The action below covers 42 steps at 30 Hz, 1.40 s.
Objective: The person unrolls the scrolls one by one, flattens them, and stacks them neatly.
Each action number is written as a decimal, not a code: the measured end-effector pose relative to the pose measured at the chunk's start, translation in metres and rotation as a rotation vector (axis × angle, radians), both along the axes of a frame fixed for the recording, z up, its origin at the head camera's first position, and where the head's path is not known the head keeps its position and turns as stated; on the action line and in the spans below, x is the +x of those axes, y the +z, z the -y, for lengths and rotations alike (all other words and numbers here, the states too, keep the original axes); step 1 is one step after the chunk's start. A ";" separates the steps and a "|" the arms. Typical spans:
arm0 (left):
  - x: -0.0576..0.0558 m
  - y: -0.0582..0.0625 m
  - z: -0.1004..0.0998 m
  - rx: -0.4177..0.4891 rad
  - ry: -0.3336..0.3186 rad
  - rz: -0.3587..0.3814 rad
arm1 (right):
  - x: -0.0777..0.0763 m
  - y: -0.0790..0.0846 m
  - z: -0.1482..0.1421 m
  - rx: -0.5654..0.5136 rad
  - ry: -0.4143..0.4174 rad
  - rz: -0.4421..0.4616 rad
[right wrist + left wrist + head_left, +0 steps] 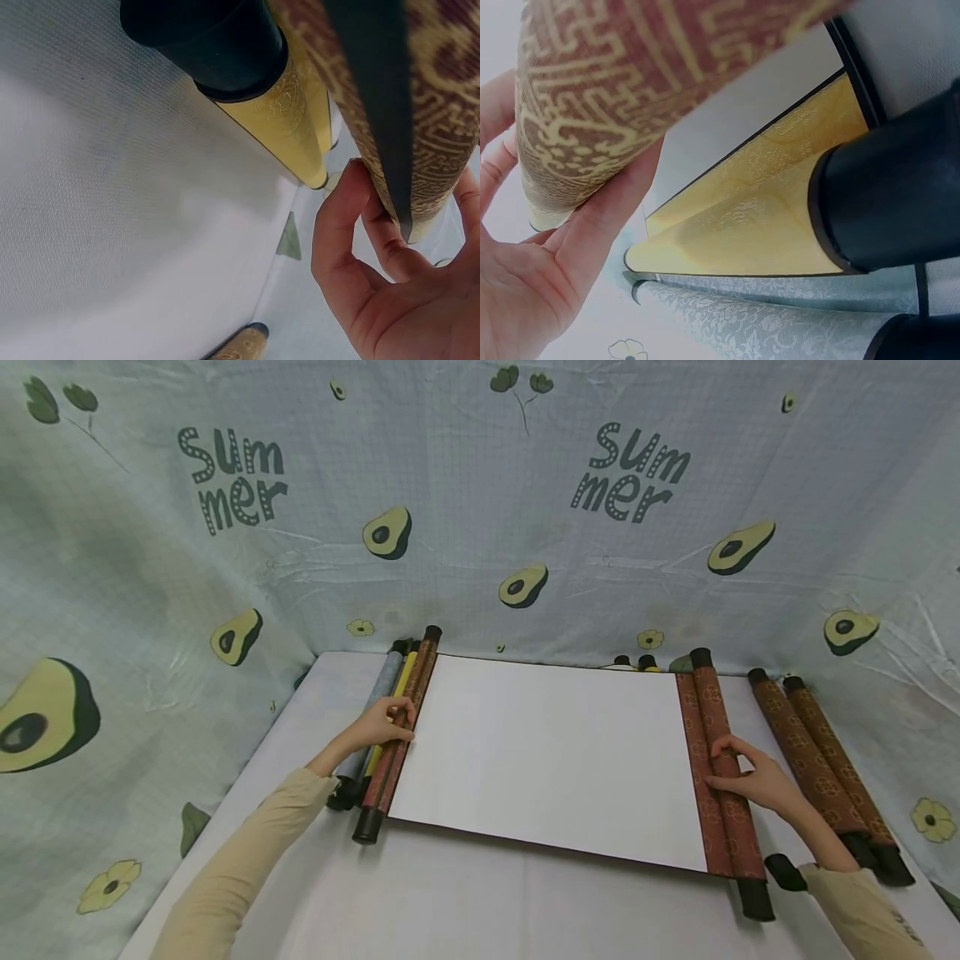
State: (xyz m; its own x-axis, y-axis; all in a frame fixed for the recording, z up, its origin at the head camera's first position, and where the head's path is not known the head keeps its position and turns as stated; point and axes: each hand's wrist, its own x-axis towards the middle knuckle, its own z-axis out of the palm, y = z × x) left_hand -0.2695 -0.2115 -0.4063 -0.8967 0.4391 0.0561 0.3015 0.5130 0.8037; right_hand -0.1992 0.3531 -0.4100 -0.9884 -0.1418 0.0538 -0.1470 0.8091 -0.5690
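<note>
A hanging scroll (540,743) with a blank white sheet and red-brown patterned ends is spread out in the head view. My left hand (375,724) grips its left roller between thumb and fingers. On the other side, my right hand (761,779) holds the right roller (738,827), thumb and fingers around it. In the left wrist view, the left hand (547,255) curls round the patterned roll (600,97), above a yellow scroll (735,232) and a grey-blue scroll (765,315). The right wrist view shows the right hand (397,277) under the brocade roll (442,112).
Two brown patterned scrolls (817,760) lie rolled at the right. Grey-blue and yellow scrolls lie beside the left roller, and yellow rolls with black ends (648,662) show behind the sheet. A printed curtain (465,485) stands behind the white table (465,902).
</note>
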 end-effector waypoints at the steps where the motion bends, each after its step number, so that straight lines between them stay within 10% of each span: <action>1: 0.000 0.000 0.000 0.000 -0.002 -0.003 | 0.000 0.000 0.000 -0.004 0.004 -0.002; 10: 0.002 0.004 0.000 -0.003 -0.008 0.007 | -0.001 -0.003 -0.006 -0.041 0.008 -0.027; 18: 0.020 0.030 -0.005 -0.031 0.041 0.043 | 0.000 -0.004 -0.012 -0.036 0.016 -0.061; 27: 0.001 0.001 0.004 -0.064 0.072 0.000 | 0.000 -0.005 -0.016 -0.020 0.017 -0.087; 42: -0.002 -0.001 0.005 0.003 0.048 0.014 | 0.003 -0.005 -0.020 -0.021 0.016 -0.080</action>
